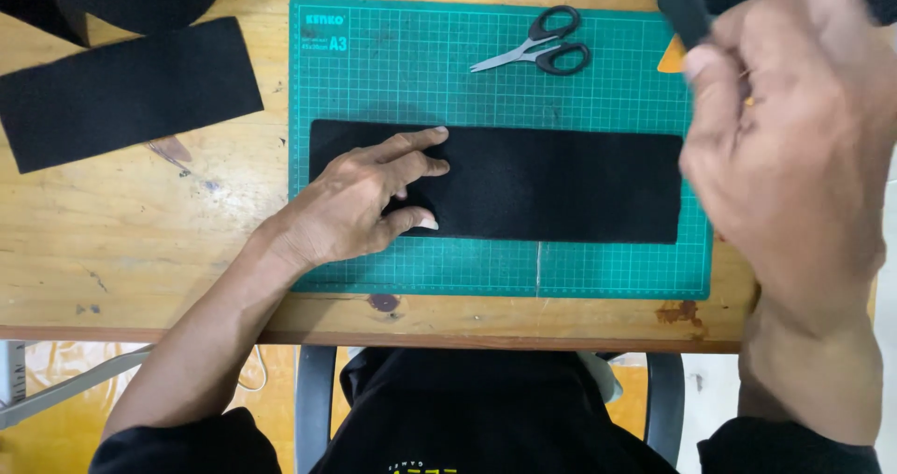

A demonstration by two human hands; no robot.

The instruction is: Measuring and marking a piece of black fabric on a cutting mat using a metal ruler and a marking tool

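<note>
Worn wooden tabletop (140, 250), teal cutting mat (411, 72) centre frame. Left hand (360, 203) flat, fingers spread, on black fabric strip (551, 183) mid-mat. Right hand (785, 156) raised at right, gripping dark strip (680, 7). Scissors (540, 46) top of mat.

Right hand (794, 147) blurred, hiding the black strip's (680, 7) lower end; its grip unclear

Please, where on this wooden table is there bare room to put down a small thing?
Bare wood lies left of the green cutting mat, below the loose black strip, and in a narrow band along the table's near edge. The mat is crowded: black fabric under the left hand, scissors above, right hand raised over its right end.
</note>
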